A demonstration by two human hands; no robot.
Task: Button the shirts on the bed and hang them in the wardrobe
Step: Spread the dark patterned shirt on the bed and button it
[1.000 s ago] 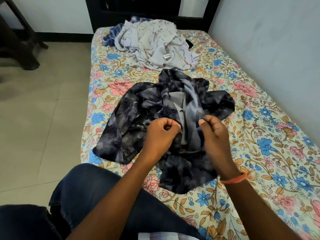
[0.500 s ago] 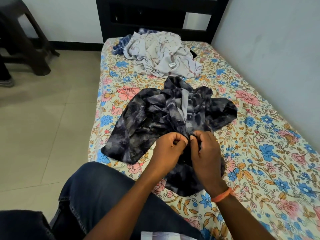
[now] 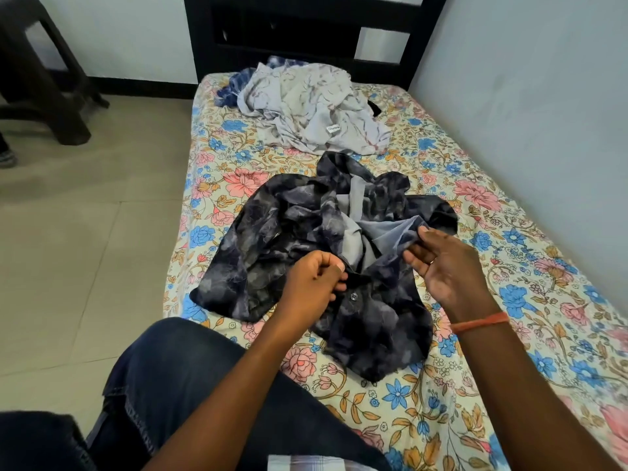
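Observation:
A dark navy floral shirt [image 3: 272,239] lies crumpled on the bed [image 3: 509,300], its grey inside showing at the middle. One dark button [image 3: 354,295] on its front is fastened. My left hand [image 3: 311,287] grips the left front edge just beside that button, fingers curled. My right hand [image 3: 448,266] pinches the right front edge between thumb and fingers and lifts it, showing the grey lining. A pale grey printed shirt [image 3: 316,107] is heaped near the headboard, with a blue patterned garment [image 3: 234,86] partly under it.
A dark headboard [image 3: 306,28] closes the far end of the bed, and a pale wall [image 3: 526,96] runs along its right side. Tiled floor [image 3: 85,232] lies left, with a dark chair [image 3: 40,73] far left. My knee in jeans [image 3: 176,375] rests against the bed's near edge.
My hands, which were pressed together at the shirt's front, have parted. The right hand moved up and right, lifting the front edge. A fastened button now shows below the left hand.

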